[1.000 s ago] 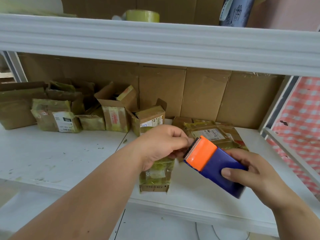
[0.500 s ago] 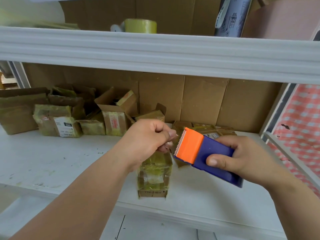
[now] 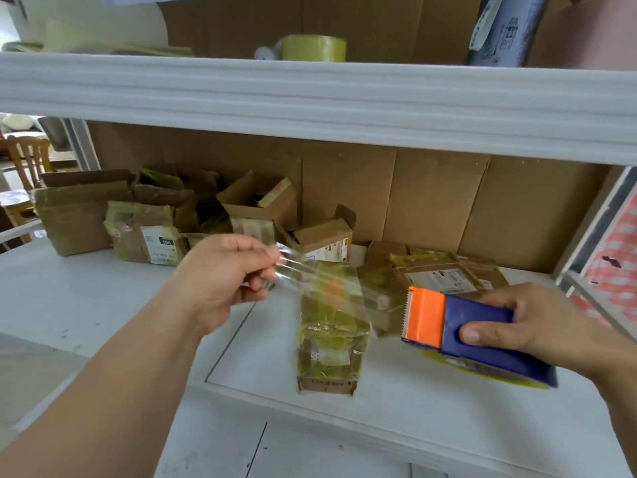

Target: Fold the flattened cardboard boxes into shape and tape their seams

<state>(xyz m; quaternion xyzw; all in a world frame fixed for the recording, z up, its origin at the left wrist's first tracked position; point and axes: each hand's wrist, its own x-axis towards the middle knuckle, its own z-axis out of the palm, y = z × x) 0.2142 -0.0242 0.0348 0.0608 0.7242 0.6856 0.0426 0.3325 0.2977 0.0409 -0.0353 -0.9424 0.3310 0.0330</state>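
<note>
A small folded cardboard box (image 3: 330, 343), wrapped in yellowish tape, stands upright on the white shelf (image 3: 103, 305) between my hands. My left hand (image 3: 224, 277) pinches the free end of a clear tape strip (image 3: 310, 276), which stretches rightward over the box top toward the dispenser. My right hand (image 3: 527, 322) grips a blue tape dispenser (image 3: 482, 336) with an orange toothed cutter, held to the right of the box. A flattened box with a label (image 3: 444, 274) lies behind the dispenser.
Several taped and open cardboard boxes (image 3: 144, 232) crowd the back left of the shelf against a cardboard backing. A yellow tape roll (image 3: 313, 48) sits on the upper shelf. A white frame post and red checkered cloth (image 3: 617, 257) are at the right.
My hands have moved apart: the left pulled the tape end leftward, the right drew the dispenser to the right, so a strip of tape now spans the box top.
</note>
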